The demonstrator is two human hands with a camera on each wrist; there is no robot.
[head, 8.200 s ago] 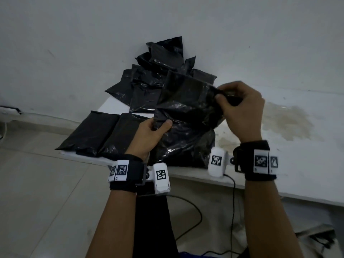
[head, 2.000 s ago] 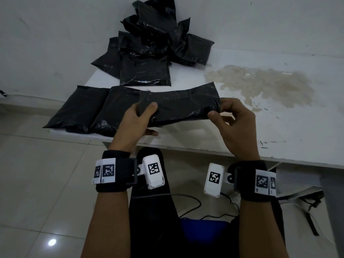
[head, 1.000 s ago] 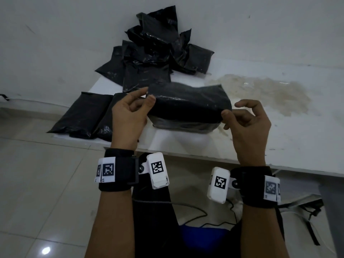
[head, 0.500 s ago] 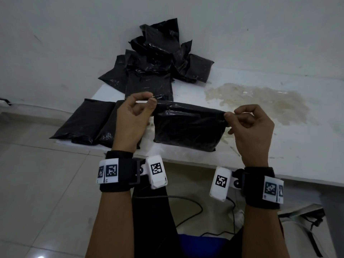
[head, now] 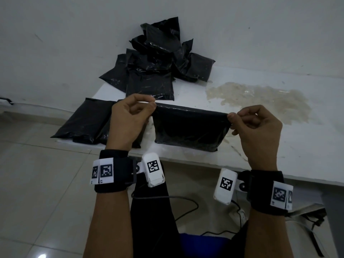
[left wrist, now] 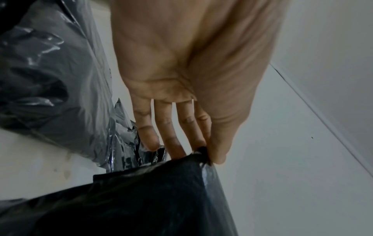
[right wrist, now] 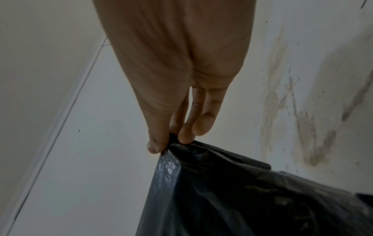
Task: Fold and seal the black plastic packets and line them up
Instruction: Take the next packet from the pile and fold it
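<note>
Packet [head: 189, 130] at desk [head: 279, 146] near edge, beside two lined up. Left hand [head: 128, 120] and right hand [head: 258, 131] pinch its top corners. Film looks thin, slick, limp; corner grip suits.

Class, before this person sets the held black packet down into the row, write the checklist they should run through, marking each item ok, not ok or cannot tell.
1. Left hand pinches the held packet at its top left corner: ok.
2. Right hand pinches the top right corner: ok.
3. Top edge stretched straight between the hands: ok.
4. Flap sealed shut: cannot tell.
5. Bare table beside the two lined-up packets to land it: ok, though the left hand hides part of the gap.
6. Unfolded pile out of the way by the wall: ok.
</note>
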